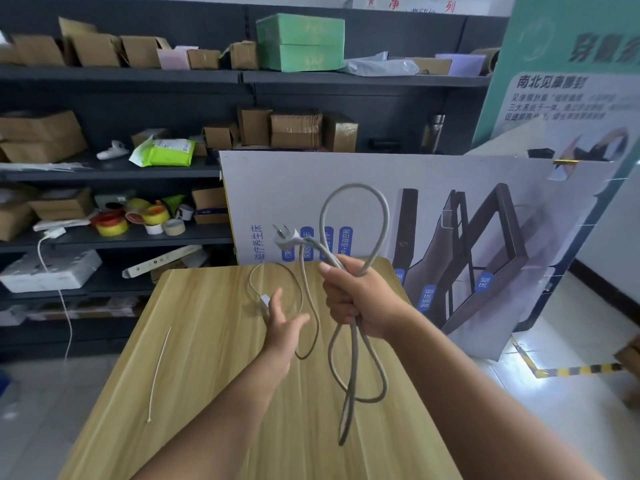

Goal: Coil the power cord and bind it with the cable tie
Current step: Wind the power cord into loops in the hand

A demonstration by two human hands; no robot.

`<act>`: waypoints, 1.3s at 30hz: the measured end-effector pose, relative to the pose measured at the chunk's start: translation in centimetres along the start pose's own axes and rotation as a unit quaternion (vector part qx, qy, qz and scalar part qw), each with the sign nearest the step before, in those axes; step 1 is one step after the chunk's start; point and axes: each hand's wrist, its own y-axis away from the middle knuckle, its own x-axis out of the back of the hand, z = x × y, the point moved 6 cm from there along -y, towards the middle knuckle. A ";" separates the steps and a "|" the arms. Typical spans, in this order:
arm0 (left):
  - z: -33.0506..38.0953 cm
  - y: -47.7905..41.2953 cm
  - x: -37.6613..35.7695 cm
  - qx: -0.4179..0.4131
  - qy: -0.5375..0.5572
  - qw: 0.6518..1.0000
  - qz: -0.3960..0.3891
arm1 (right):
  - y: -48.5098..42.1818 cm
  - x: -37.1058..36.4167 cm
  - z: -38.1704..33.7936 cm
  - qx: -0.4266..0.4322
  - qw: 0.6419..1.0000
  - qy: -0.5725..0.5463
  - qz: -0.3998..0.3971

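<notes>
My right hand (353, 296) is closed around a grey power cord (382, 216), held up above the wooden table (207, 358). One loop stands above the fist and longer loops hang below it. The white plug (286, 234) sticks out to the left of the fist. My left hand (282, 327) is open, fingers spread, just left of the hanging cord and holding nothing. A thin part of the cord runs on the table to a small white piece (265, 301) by my left fingers. A white cable tie (159, 372) lies straight on the table's left side.
Dark shelves (121, 171) with cardboard boxes, tape rolls and packets stand behind and to the left. A large printed board (450, 237) leans at the table's far edge. Tiled floor with a yellow-black strip (571, 370) lies to the right.
</notes>
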 end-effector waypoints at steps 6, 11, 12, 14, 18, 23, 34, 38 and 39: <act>-1.9 -0.5 0.1 0.017 -0.117 0.992 -0.036 | 1.4 -0.2 -5.7 0.052 0.997 -0.039 -0.032; 1.4 -0.9 -1.4 -0.056 -0.124 0.988 -0.071 | 2.5 -0.3 -7.6 0.075 0.992 -0.067 -0.075; 2.1 -1.2 -2.0 -0.067 -0.124 0.986 -0.085 | 2.6 -0.4 -7.6 0.074 0.990 -0.077 -0.090; 3.4 -1.4 -3.4 -0.089 -0.116 0.981 -0.129 | 2.8 -0.5 -7.4 0.070 0.987 -0.088 -0.114; 5.0 -1.7 -5.1 -0.107 -0.149 0.972 -0.149 | 3.1 0.7 -7.0 0.071 0.992 -0.064 -0.084; 4.0 -0.4 -5.0 -0.096 -0.275 0.919 -0.267 | 3.6 5.5 -6.0 0.083 0.995 -0.028 0.045; 7.6 0.3 -3.7 -0.112 -0.088 0.983 -0.117 | 2.0 8.9 -2.1 0.054 0.969 0.123 0.206; 10.3 1.9 -5.4 -0.121 0.023 0.985 -0.125 | 0.5 7.9 0.4 0.005 0.966 0.104 0.237; 10.7 2.3 -5.7 -0.124 0.028 0.984 -0.128 | 0.2 7.5 1.0 -0.010 0.970 0.091 0.227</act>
